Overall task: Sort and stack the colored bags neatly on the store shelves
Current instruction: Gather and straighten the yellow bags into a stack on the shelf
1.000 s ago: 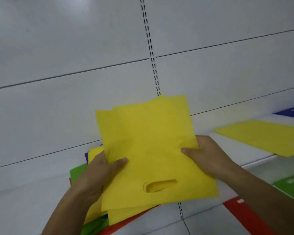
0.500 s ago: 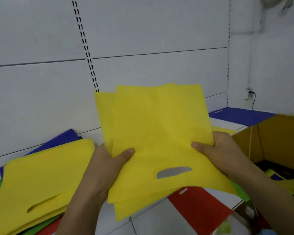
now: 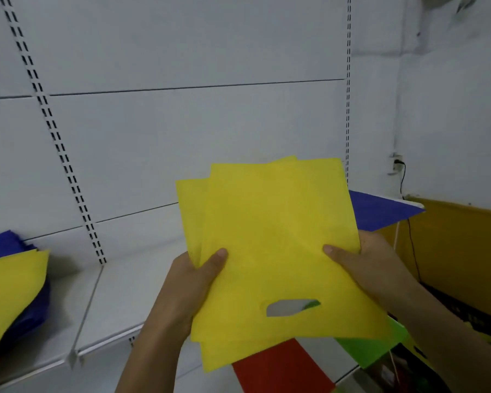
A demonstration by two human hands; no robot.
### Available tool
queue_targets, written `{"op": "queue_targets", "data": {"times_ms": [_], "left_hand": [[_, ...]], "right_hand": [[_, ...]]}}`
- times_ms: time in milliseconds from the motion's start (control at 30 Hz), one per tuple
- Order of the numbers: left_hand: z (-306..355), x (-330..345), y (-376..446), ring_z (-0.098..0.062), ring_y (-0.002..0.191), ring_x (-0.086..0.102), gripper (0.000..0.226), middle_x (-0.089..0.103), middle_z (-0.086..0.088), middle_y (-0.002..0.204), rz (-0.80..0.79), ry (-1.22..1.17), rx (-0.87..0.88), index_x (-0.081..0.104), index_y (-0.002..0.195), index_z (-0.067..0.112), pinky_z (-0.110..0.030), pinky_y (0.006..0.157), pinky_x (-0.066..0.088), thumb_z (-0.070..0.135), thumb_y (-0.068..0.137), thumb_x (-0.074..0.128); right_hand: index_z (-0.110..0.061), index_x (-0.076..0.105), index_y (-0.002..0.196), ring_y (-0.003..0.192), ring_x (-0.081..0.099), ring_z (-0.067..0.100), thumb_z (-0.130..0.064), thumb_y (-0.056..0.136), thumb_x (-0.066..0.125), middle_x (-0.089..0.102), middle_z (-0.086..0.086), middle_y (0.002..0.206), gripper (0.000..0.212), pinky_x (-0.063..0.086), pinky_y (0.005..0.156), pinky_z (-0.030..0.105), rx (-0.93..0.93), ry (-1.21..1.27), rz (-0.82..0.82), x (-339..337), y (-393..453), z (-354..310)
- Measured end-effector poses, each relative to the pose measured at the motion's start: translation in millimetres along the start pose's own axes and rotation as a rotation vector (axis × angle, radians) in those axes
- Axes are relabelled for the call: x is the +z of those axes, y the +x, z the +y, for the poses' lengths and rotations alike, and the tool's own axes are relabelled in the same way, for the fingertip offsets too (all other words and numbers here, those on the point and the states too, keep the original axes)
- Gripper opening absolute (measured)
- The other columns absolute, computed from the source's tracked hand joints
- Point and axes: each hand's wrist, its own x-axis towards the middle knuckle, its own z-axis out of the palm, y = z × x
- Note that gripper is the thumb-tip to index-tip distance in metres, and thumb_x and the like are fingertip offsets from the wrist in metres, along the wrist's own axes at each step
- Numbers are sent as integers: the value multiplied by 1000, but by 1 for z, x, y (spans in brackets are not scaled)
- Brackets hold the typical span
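I hold a small stack of flat yellow bags (image 3: 270, 245) in front of me, above the white shelf (image 3: 131, 302). The top bag has a cut-out handle near its lower edge. My left hand (image 3: 190, 282) grips the stack's left edge with the thumb on top. At the right edge my right hand (image 3: 366, 268) grips it the same way. A yellow bag (image 3: 9, 290) lies on a blue pile (image 3: 3, 242) at the far left of the shelf. One blue bag (image 3: 380, 208) lies on the shelf's right end.
On a lower shelf under the held stack lie a red bag (image 3: 281, 367) and a green bag (image 3: 366, 350). A yellow-brown counter wall (image 3: 459, 251) and a black cable stand at the right. White slotted back panels rise behind the shelf.
The view has swung to the right along the shelf; the left yellow and blue piles slid toward the frame's left edge. Both hands keep the same grip on the yellow stack.
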Motion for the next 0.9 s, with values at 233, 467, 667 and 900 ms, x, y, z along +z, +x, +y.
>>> {"op": "queue_targets", "data": {"times_ms": [233,467,667,900], "left_hand": [[-21,35,61,-17,83,72,22,74,4,95,74,0,-16,66,106,22,-38,72,56,24,84,67],[-37,58,121,-13,87,68,20,70,8,100,117,122,28,62,105,29,-30,68,53,29,85,67],[-48,59,140,-13,91,68,26,69,7,105,193,166,9,61,113,26,-30,72,55,26,87,65],[-57,50,137,-19,100,63,48,62,4,116,335,152,-66,44,130,31,-36,75,55,14,89,63]], "right_hand": [[-36,59,94,87,63,8,-30,85,67,65,-15,92,13,49,69,25,-42,-84,-56,-8,83,28],[-36,58,85,73,59,-1,-31,84,68,62,-19,81,11,40,55,14,-66,-119,-124,4,153,39],[-37,52,80,72,54,-1,-27,86,66,57,-18,80,18,36,54,15,-113,-117,-220,9,197,53],[-27,60,102,79,55,-6,-20,86,67,61,-15,91,18,40,61,10,-234,-106,-454,33,234,77]]}}
